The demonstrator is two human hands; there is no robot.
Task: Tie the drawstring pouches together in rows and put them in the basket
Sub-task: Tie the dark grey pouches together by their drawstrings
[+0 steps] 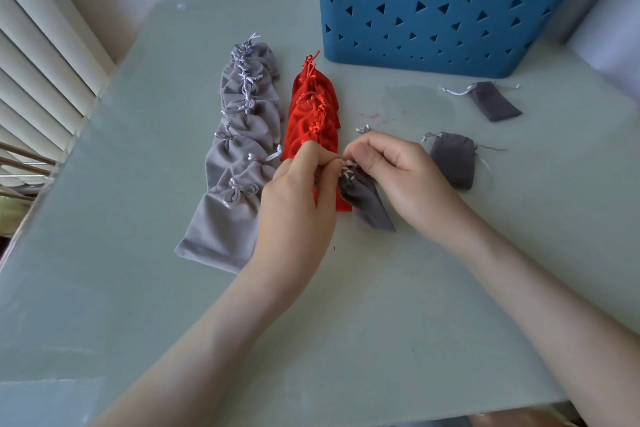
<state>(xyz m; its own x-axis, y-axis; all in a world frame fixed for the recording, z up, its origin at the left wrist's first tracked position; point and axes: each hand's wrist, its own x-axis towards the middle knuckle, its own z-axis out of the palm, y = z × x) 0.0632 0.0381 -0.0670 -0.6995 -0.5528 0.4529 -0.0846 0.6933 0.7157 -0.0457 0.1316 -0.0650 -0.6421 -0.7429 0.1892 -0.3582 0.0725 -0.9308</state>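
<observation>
Both hands work just above the desk [138, 184], near its middle. The left hand [294, 198] and the right hand [398, 170] meet at the gathered neck of a dark grey pouch [370, 211]. Each grip is pressed together, thumb against forefinger, pinching the pale drawstring [347, 166]. The pouch body hangs down onto the desk, which leaves the cord ends free for knotting. Whether a second pouch is bunched in at the same neck cannot be told.

Two finished rows lie side by side to the left: a light grey row [239, 135] and a red row [313, 114], each joined at the necks and laid straight, probably to keep the cords from tangling. The left hand covers the near end of the red row.

Two loose dark pouches, a nearer pouch [452, 161] and a farther pouch [493, 100], lie apart on the right, within reach as stock for the third row. The blue basket [450, 3] stands at the far edge; nothing shows inside it from this view.
</observation>
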